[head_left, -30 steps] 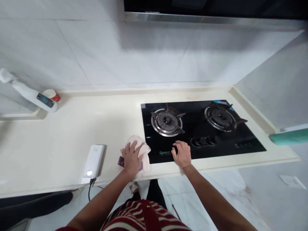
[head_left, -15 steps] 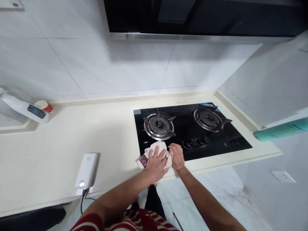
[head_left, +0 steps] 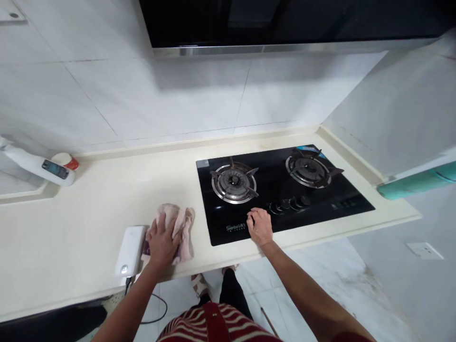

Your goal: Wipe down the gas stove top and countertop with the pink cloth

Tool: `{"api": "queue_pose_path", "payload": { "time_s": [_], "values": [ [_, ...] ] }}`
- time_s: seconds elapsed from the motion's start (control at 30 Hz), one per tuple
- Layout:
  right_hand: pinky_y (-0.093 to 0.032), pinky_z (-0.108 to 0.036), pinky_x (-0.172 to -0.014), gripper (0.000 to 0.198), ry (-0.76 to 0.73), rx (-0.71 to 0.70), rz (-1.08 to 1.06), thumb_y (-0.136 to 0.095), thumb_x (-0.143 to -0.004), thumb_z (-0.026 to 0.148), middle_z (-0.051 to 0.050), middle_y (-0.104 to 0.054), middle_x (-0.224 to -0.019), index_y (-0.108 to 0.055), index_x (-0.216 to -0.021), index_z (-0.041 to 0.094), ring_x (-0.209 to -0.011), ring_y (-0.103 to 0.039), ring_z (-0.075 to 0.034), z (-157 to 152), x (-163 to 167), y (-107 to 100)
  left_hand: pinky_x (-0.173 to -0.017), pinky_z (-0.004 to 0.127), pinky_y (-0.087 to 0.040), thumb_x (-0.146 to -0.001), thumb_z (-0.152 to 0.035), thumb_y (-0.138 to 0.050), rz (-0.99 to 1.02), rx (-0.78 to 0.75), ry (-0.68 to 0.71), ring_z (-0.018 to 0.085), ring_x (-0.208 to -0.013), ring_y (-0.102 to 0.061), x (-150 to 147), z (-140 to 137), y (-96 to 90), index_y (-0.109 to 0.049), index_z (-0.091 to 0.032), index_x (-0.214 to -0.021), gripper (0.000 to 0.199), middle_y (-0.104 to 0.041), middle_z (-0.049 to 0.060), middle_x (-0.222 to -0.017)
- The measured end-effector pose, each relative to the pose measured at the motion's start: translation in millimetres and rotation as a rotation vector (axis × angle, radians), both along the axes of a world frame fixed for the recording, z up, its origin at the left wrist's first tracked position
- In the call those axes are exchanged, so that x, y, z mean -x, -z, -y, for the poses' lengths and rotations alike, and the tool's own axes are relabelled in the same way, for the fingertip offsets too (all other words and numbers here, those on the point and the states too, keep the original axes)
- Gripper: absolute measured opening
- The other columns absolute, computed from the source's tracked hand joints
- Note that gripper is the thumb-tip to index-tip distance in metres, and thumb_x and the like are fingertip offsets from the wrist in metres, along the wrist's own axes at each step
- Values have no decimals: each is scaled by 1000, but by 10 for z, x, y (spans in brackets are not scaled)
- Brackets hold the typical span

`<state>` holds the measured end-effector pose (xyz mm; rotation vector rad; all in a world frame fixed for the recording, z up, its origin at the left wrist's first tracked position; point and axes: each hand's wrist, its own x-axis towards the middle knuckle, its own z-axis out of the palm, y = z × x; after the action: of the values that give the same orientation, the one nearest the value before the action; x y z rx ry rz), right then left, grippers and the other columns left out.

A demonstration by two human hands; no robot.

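My left hand (head_left: 163, 241) presses down on a pale pink cloth (head_left: 185, 232) on the countertop, its fingers spread over the bunched fabric. A dark purple patch of the cloth shows beneath the palm. Just left of it, close to my fingers, lies a white power bank (head_left: 128, 249) with a black cable. My right hand (head_left: 261, 227) rests at the front edge of the black gas cooktop (head_left: 285, 223), fingers curled in and nothing visible in them. The control knobs (head_left: 289, 204) are right beside that hand, and the left burner (head_left: 234, 183) is behind it.
A dark range hood (head_left: 285, 23) hangs over the cooktop. The right burner (head_left: 309, 170) stands farther back. At the far left are a white spray-like device (head_left: 39, 165) and a red-and-white cup (head_left: 66, 160). A green tube (head_left: 416, 183) juts in at right.
My left hand has slid the cloth left, off the cooktop's front corner and onto the countertop near the power bank. My right hand stays at the cooktop edge, and the lettering there is now uncovered.
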<state>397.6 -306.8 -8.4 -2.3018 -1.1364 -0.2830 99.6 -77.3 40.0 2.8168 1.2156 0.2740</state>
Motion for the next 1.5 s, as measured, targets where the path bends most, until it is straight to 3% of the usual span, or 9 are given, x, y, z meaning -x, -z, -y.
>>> {"api": "queue_pose_path", "payload": {
  "time_s": [0.27,0.5,0.63,0.77,0.93,1.07,1.2,1.33,1.5],
  "values": [
    [-37,-44,-92,17,11,-2,-38,-49,-92,23,-11,-60,-113,-65,-97,22,-108,-50,-27,4,-3,0,-108,54,-35,-89,-49,-58,-77,72,497,39,-147,-30,484,671,78,-53,-45,-141,53,-38,2,-161],
    [-37,-43,-92,16,14,44,-23,-50,-91,21,-12,-60,-113,-65,-97,20,-109,-50,-28,7,-16,-5,-112,64,-26,-82,-62,-66,-78,165,601,43,-148,-27,-38,905,52,-56,-43,-138,60,-39,4,-160],
    [-37,-43,-91,15,26,17,-34,-49,-92,22,-11,-61,-111,-63,-96,22,-107,-50,-27,-10,1,-34,-111,65,-30,-76,-52,-76,-74,178,593,44,-147,-29,-112,982,63,-61,-43,-131,58,-40,4,-159],
    [-37,-41,-90,15,36,27,-33,-48,-92,22,-11,-61,-111,-62,-95,21,-105,-50,-26,-32,15,-83,-111,59,-36,-74,-42,-80,-51,122,544,40,-148,-31,329,779,76,-62,-46,-130,60,-42,3,-158],
    [-36,-41,-92,15,47,42,-70,-48,-93,21,-11,-61,-111,-63,-95,20,-106,-49,-26,-63,17,-134,-111,58,-37,-83,-47,-69,7,-3,355,41,-148,-29,967,399,119,-66,-36,-129,47,-41,7,-158],
    [-36,-40,-93,16,53,54,-78,-49,-92,20,-11,-62,-109,-64,-93,19,-106,-49,-25,-90,4,-153,-115,61,-31,-92,-44,-59,38,-40,261,41,-149,-26,1130,349,174,-63,-32,-134,44,-34,8,-162],
    [-36,-39,-94,17,57,63,-84,-48,-93,20,-10,-62,-110,-65,-94,19,-107,-49,-24,-109,-5,-176,-115,63,-30,-95,-41,-54,77,-52,240,39,-153,-18,1050,411,249,-50,-37,-145,51,-30,6,-163],
    [-36,-40,-95,18,51,59,-104,-48,-94,20,-10,-62,-110,-66,-94,20,-107,-49,-24,-110,1,-201,-112,64,-33,-92,-39,-58,3,-42,406,41,-152,-18,777,545,351,-56,-36,-141,49,-38,7,-160],
    [-36,-40,-96,16,24,24,-136,-52,-93,22,-10,-61,-109,-67,-94,19,-109,-49,-23,-121,-29,-193,-112,63,-32,-87,-28,-64,-90,6,626,42,-149,-25,134,997,497,-60,-40,-136,51,-44,5,-157]
  ]
}}
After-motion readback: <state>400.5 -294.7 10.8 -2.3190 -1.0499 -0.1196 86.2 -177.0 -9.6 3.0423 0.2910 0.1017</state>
